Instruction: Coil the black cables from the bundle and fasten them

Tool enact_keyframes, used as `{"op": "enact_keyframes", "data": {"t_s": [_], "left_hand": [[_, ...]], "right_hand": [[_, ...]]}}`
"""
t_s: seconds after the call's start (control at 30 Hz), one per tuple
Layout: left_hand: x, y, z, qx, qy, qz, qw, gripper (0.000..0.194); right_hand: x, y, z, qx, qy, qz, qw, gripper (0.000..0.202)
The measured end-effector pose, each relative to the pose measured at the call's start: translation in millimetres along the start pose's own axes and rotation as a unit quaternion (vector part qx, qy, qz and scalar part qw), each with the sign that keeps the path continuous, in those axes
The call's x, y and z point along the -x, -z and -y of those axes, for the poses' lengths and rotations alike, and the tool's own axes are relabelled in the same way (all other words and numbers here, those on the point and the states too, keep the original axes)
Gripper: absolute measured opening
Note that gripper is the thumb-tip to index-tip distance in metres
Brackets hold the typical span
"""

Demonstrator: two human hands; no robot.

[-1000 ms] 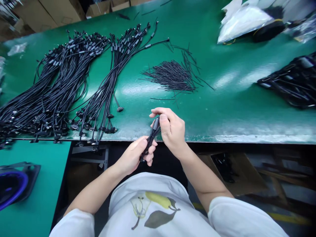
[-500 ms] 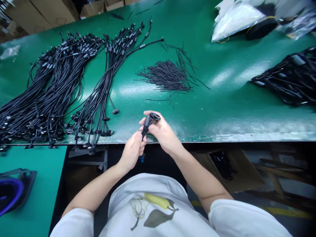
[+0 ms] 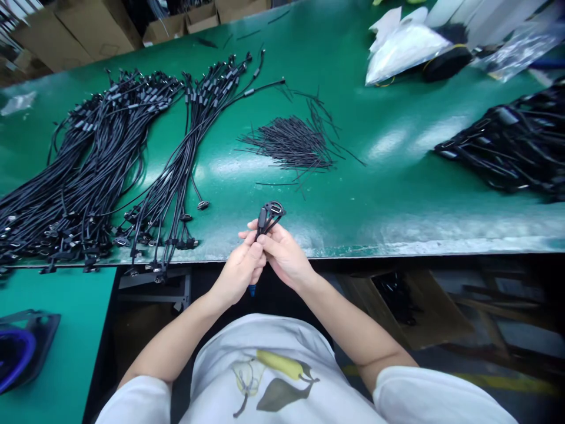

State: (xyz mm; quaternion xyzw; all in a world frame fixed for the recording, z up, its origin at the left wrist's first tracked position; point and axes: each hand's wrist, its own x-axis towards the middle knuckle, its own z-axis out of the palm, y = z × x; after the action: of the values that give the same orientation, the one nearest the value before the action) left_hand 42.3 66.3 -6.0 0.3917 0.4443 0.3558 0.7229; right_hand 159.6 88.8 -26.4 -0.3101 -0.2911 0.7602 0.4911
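Hands together at the near edge of the green bench (image 3: pixel 375 227), both clamped on one folded black cable (image 3: pixel 261 222). Left hand (image 3: pixel 241 270) grips its lower part; right hand (image 3: pixel 282 253) pinches above, thumb in front, fingers behind. Cable's flanged connector (image 3: pixel 276 209) and a grey sleeve (image 3: pixel 262 217) stick out on the far side of the fingers.

Handling, my judgement: hold the folds firmly at the waist with the left, leaving the right thumb and forefinger free to work. Lay strands flat and parallel; avoid a sharp bend close behind the connector. Keep its face clear of the fingers.

Hard to make out: the cable's middle is covered by both hands, so cannot tell whether one of the thin black strips (image 3: pixel 291 143), piled farther off, is around it. A small blue tip (image 3: pixel 252 290) shows below the left hand; its attachment is hidden. The dark cable heap (image 3: pixel 507 147) on the right is cut off by the frame. Contents of the carton (image 3: pixel 435 318) under the bench: too dark to identify.
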Motion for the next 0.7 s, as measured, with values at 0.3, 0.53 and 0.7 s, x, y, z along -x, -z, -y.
{"op": "enact_keyframes", "data": {"t_s": [0.3, 0.53, 0.7], "left_hand": [[-3.6, -2.0, 21.3, -0.033, -0.008, -0.073, 0.997, 0.060], [5.8, 6.4, 15.0, -0.165, -0.059, 0.011, 0.985, 0.050], [26.4, 60.3, 12.7, -0.276, -0.012, -0.036, 0.960, 0.045]], "right_hand": [[14.9, 3.2, 0.6, 0.068, 0.009, -0.005, 0.998, 0.031], [17.3, 62.3, 48.8, 0.129, 0.113, -0.085, 0.981, 0.036], [30.1, 169.8, 186.6, 0.601, 0.294, -0.410, 0.620, 0.023]]}}
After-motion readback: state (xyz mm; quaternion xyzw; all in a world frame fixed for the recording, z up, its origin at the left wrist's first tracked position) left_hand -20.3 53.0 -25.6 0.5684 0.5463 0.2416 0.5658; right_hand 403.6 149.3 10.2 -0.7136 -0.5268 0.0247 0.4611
